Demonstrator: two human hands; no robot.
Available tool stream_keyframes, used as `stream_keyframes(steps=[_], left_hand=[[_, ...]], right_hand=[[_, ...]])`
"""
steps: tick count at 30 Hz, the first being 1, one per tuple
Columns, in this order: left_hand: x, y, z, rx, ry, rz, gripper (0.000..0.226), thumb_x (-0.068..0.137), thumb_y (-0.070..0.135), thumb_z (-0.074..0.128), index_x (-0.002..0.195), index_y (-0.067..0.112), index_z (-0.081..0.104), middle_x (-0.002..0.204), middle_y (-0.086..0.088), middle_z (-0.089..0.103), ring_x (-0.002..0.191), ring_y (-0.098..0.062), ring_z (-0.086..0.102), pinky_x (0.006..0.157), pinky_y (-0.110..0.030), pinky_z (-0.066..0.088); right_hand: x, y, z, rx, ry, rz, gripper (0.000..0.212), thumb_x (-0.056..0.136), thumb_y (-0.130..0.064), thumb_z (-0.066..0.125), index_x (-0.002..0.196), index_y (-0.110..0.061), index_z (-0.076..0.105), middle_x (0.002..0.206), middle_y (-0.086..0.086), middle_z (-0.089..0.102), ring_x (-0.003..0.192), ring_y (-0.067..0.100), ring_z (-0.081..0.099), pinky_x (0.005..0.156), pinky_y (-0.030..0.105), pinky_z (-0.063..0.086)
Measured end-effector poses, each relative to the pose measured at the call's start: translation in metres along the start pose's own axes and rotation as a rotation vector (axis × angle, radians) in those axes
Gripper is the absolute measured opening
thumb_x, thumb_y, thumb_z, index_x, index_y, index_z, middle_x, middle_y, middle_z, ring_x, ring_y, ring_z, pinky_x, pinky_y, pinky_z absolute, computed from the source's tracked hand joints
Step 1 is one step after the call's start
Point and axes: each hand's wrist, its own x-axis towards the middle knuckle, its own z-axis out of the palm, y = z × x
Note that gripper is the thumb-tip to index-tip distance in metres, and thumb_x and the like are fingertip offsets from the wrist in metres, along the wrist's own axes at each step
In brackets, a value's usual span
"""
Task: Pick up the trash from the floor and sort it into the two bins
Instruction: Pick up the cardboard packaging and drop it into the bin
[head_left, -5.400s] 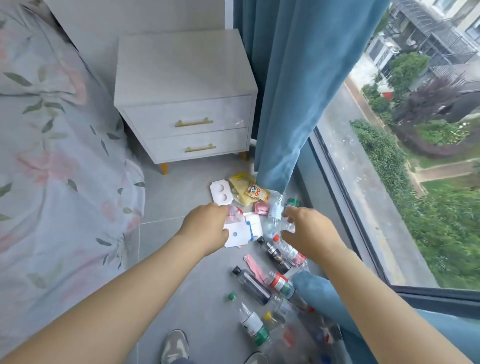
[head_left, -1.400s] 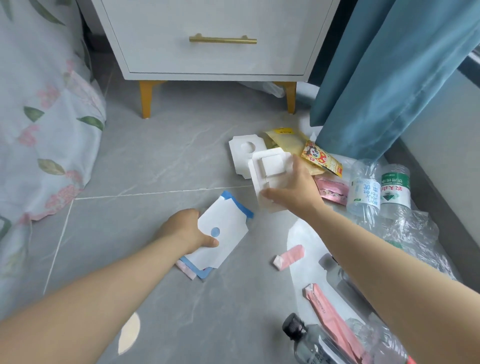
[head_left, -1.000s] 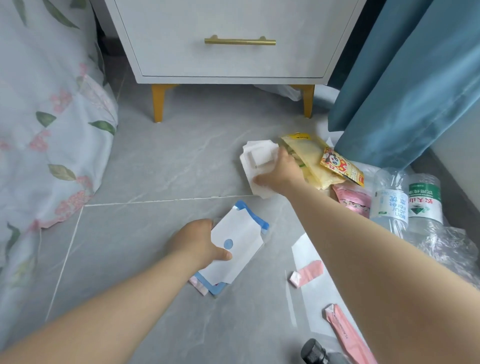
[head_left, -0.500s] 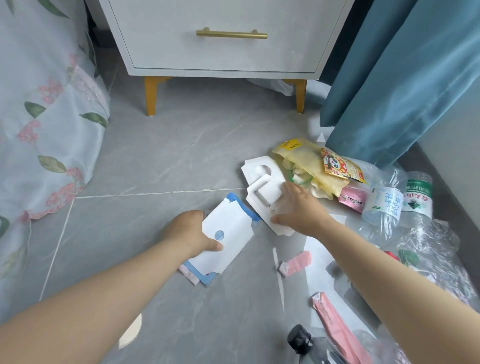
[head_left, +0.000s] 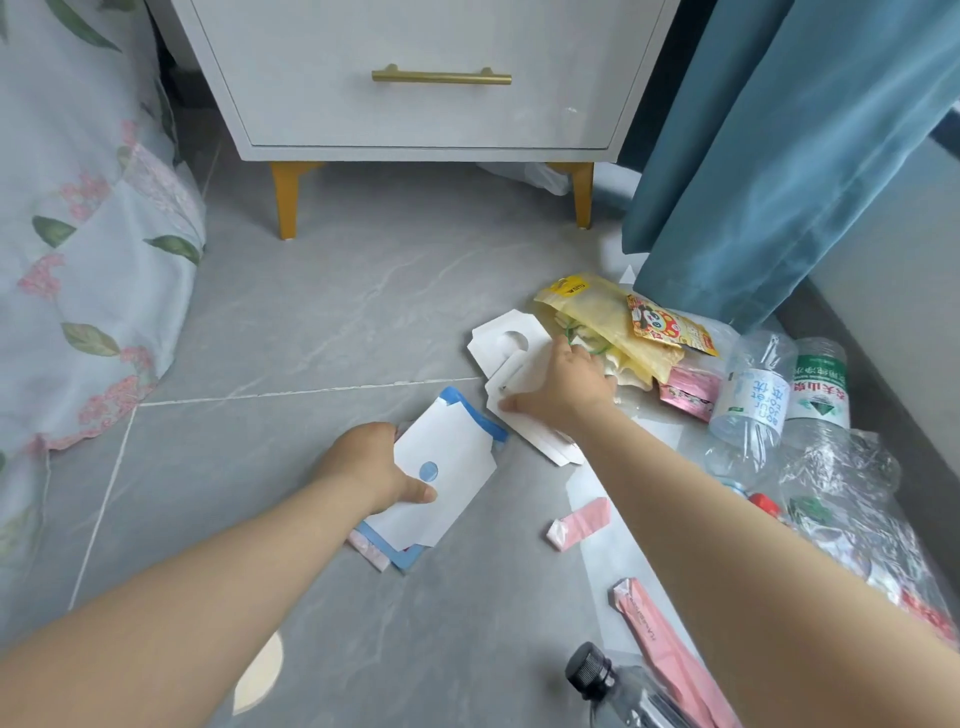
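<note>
Paper first, by the look of it: both hands are low over the grey floor (head_left: 322, 332), gathering flat pieces. Left hand (head_left: 363, 465) is closed on a white card with blue trim (head_left: 441, 467), thumb pressed on top near its blue dot, fingers tucked beneath, with a pink wrapper edge (head_left: 366, 548) peeking out under the stack. Right hand (head_left: 561, 387) lies fingers-down on the white cardboard inserts (head_left: 506, 364), thumb at the near edge; whether it has actually pinched them or only presses them flat, I cannot tell.

To do this well, I'd judge the right hand should slide the inserts together, hook fingertips under one edge, and lift the lot as a stack so nothing fans out. Then marry it to the left hand's card and carry it all in one trip. No bin shows in this view, so the drop-off lies somewhere out of frame.

Now the count. White inserts: two at least, possibly a third hidden beneath the hand. One yellow pouch (head_left: 597, 317), one cartoon snack packet (head_left: 665, 325), one pink sachet (head_left: 688, 397). One short pink wrapper (head_left: 579, 522), one long pink wrapper (head_left: 660, 639). Two clear water bottles (head_left: 753, 395) lie side by side by the blue curtain (head_left: 779, 156), one dark-capped bottle (head_left: 592, 675) sits at the bottom edge, and crumpled clear plastic (head_left: 841, 488) lies at right.
</note>
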Motion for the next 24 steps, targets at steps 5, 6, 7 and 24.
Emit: stream_keyframes(steps=[5,6,7,24], left_hand=[[0.002,-0.002,0.0,0.001,-0.003,-0.012,0.046,0.063,0.044,0.084,0.07,0.026,0.042,0.076,0.014,0.05,0.079,-0.015,0.055,0.059,-0.027,0.037],[0.002,-0.002,0.0,0.003,-0.003,-0.014,0.046,0.063,0.044,0.084,0.071,0.026,0.042,0.076,0.014,0.049,0.08,-0.015,0.054,0.059,-0.027,0.037],[0.002,-0.002,0.0,0.006,-0.003,-0.016,0.047,0.063,0.044,0.084,0.071,0.026,0.042,0.076,0.014,0.049,0.08,-0.015,0.054,0.059,-0.027,0.037],[0.001,-0.002,0.001,0.01,-0.006,-0.034,0.043,0.062,0.044,0.084,0.078,0.026,0.048,0.085,0.009,0.056,0.086,-0.017,0.059,0.068,-0.027,0.044]], right_hand=[[0.002,0.004,-0.001,0.059,0.056,0.002,0.093,0.065,-0.055,0.078,0.135,-0.009,0.035,0.137,0.008,0.041,0.129,0.029,0.037,0.103,0.04,0.036],[0.0,0.006,-0.001,0.088,0.067,-0.001,0.092,0.064,-0.053,0.079,0.133,-0.009,0.035,0.135,0.008,0.043,0.128,0.028,0.039,0.101,0.039,0.038],[-0.002,0.009,-0.002,0.114,0.079,-0.001,0.091,0.063,-0.052,0.079,0.13,-0.01,0.035,0.133,0.008,0.045,0.126,0.028,0.041,0.099,0.039,0.039],[-0.019,0.034,-0.026,0.259,0.015,-0.04,0.078,0.067,-0.045,0.082,0.127,-0.012,0.045,0.115,0.003,0.059,0.097,0.022,0.053,0.076,0.033,0.046]])
